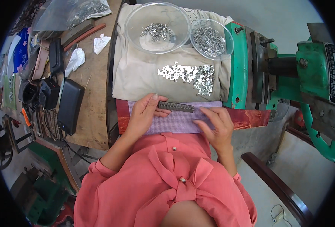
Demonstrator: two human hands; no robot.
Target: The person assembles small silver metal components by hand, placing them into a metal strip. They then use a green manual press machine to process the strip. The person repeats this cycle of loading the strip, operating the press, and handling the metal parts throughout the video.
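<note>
My left hand (149, 109) grips one end of a dark, slotted metal bar (176, 106), thumb above and fingers beneath. A row of small notches runs along the bar, which lies over a purple checked cloth (167, 123). Just off the bar's right end is my right hand (217, 125), thumb and fingers apart with nothing seen between them. Beyond the bar, small shiny metal pieces (182, 73) are spread on a beige cloth (137, 75). Farther back, a large clear bowl (135, 36) and a smaller clear bowl (231, 39) hold more small metal parts.
A green machine press (238, 75) stands close on the right. The wooden table (93, 113) at left carries a black case (70, 106), crumpled tissues (76, 60), cables and plastic bags. A red board (246, 118) edges the work area. Another green machine (42, 189) is at lower left.
</note>
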